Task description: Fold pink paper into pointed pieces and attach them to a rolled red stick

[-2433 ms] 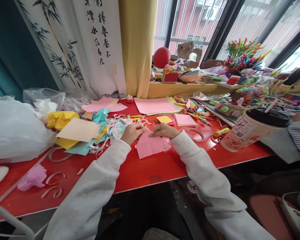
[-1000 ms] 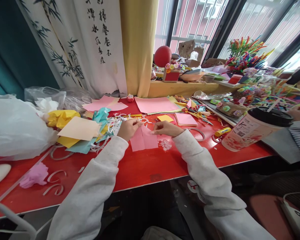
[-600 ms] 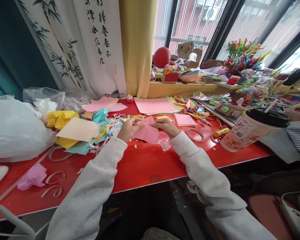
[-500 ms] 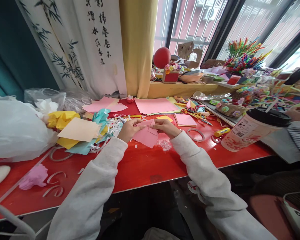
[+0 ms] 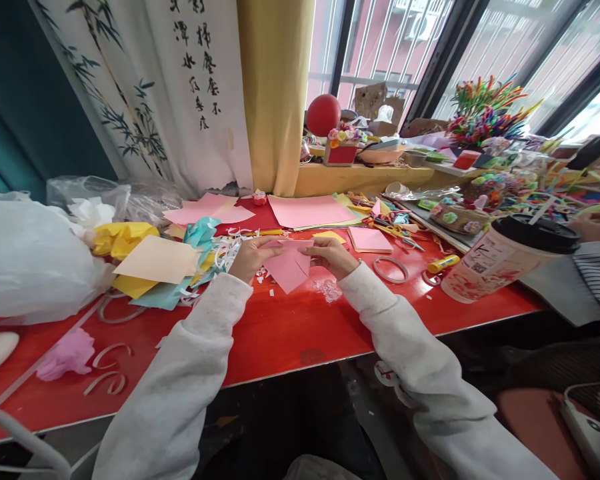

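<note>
A folded piece of pink paper [image 5: 287, 268] with crease lines is held up over the red table [image 5: 285, 340], its point hanging downward. My left hand [image 5: 251, 257] pinches its upper left edge between thumb and fingers. At the upper right edge, my right hand [image 5: 333, 256] pinches it the same way. White paper shreds [image 5: 228, 250] lie just left of my left hand. Beyond my right hand sits a stack of pink square paper [image 5: 370, 240], with a yellow paper piece [image 5: 330, 236] behind the fingers.
On the right stand a lidded drink cup [image 5: 505, 260], a yellow glue stick [image 5: 443, 264] and a tape ring [image 5: 391, 270]. Scissors [image 5: 411, 241] lie farther back. A white plastic bag [image 5: 35, 260] and coloured paper [image 5: 156, 260] fill the left. Another person's hand [image 5: 596, 225] shows at far right.
Both hands have moved slightly apart, and the pink paper has shifted a little left and turned so its point hangs more directly down. It stays in both hands.
</note>
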`<state>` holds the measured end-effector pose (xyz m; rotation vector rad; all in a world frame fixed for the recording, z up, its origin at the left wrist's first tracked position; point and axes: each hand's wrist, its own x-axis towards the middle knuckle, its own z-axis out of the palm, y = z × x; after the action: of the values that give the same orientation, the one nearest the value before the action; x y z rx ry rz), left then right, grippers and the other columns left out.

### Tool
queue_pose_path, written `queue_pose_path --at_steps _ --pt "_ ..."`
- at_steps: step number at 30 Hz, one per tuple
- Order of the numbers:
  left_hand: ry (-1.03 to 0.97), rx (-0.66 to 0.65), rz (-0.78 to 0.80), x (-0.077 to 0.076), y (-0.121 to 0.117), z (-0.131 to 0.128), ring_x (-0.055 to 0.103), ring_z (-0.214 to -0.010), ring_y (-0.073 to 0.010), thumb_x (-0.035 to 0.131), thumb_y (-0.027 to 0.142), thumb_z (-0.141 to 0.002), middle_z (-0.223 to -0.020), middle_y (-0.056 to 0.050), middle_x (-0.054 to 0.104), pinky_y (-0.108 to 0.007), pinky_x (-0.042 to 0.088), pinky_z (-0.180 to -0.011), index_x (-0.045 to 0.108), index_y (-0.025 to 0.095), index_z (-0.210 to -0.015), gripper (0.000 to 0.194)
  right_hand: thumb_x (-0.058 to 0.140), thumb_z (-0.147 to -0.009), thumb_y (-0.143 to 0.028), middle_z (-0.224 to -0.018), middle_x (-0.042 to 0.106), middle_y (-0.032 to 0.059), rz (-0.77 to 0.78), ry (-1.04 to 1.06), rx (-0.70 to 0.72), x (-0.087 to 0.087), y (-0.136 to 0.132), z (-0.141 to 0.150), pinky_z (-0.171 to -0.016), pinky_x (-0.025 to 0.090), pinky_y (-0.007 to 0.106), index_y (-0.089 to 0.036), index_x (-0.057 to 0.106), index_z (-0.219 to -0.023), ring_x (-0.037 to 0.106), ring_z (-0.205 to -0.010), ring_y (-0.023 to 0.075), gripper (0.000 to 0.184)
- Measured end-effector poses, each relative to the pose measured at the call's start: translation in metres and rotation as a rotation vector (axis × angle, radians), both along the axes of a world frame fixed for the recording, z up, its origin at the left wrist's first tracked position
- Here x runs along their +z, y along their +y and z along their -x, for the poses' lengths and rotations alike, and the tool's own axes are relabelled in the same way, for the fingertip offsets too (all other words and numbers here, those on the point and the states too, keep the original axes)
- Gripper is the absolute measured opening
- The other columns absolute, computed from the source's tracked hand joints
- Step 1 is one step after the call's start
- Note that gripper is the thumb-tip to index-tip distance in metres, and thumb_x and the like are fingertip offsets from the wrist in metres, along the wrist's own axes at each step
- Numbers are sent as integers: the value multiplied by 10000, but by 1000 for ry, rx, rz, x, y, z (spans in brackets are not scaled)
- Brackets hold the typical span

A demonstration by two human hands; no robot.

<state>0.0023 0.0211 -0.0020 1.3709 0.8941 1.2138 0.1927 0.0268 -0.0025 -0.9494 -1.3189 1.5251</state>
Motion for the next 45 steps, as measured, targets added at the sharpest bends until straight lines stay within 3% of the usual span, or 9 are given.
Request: queue_pose_path --at_steps 5,8,14,18,23,27,34,40,45 --pt "64 -86 16 16 -17 -5 609 -818 -189 716 378 -599 -919 -83 684 -327 459 -765 671 145 -1007 471 762 -542 -229 -757 660 9 8 31 -2 -1 1 0 -631 507 223 -160 663 -843 599 -655 89 324" --pt "79 -106 57 21 -21 -6 609 -848 -200 691 429 -628 -919 -97 685 -324 459 -764 663 131 -1027 498 765 -536 -223 -729 653 4 19 15 -16 1 -1 1 -608 497 217 -153 664 -830 591 -630 83 319" --pt "124 -8 -33 19 -16 -4 585 -953 -214 693 425 -634 -1043 -111 657 -312 447 -806 668 130 -1011 479 744 -582 -298 -723 645 21 26 -10 33 3 -3 0 -608 510 221 -123 667 -751 591 -636 91 255" --pt "150 -55 -26 13 -12 -3 600 -912 -224 731 416 -574 -1021 -101 665 -323 466 -775 625 135 -1094 600 745 -583 -306 -742 657 27 -41 -11 35 1 -1 -2 -619 511 222 -122 684 -773 592 -648 90 271" --pt "107 -31 -47 6 -6 -1 609 -901 -194 718 307 -606 -976 -69 686 -335 465 -838 692 176 -959 377 736 -586 -242 -806 683 31 -5 8 77 0 -1 -2 -653 532 251 -165 693 -894 622 -697 112 321" --pt "173 -57 -79 6 -6 1 619 -893 -195 679 257 -653 -932 -62 699 -354 463 -860 715 194 -883 241 711 -589 -201 -733 681 14 19 24 63 1 -1 -3 -636 530 247 -173 707 -842 618 -637 102 254" --pt "281 -218 -41 19 -16 3 570 -1049 -207 633 357 -721 -1073 -64 656 -364 412 -947 662 208 -1027 342 675 -599 -183 -709 683 17 8 20 40 1 0 -5 -605 524 242 -156 712 -806 617 -610 102 211" --pt "358 -111 -106 20 -16 1 581 -1031 -212 684 352 -672 -1027 -62 675 -367 412 -950 698 198 -934 305 694 -595 -186 -717 676 14 1 -16 57 3 1 -4 -650 526 248 -150 702 -839 615 -639 97 246" --pt "335 -79 -119 14 -14 -1 585 -1021 -213 692 351 -664 -1033 -77 672 -366 421 -942 693 173 -942 331 710 -624 -293 -742 666 15 -30 -9 42 2 0 -3 -630 517 230 -142 681 -829 613 -651 90 256"
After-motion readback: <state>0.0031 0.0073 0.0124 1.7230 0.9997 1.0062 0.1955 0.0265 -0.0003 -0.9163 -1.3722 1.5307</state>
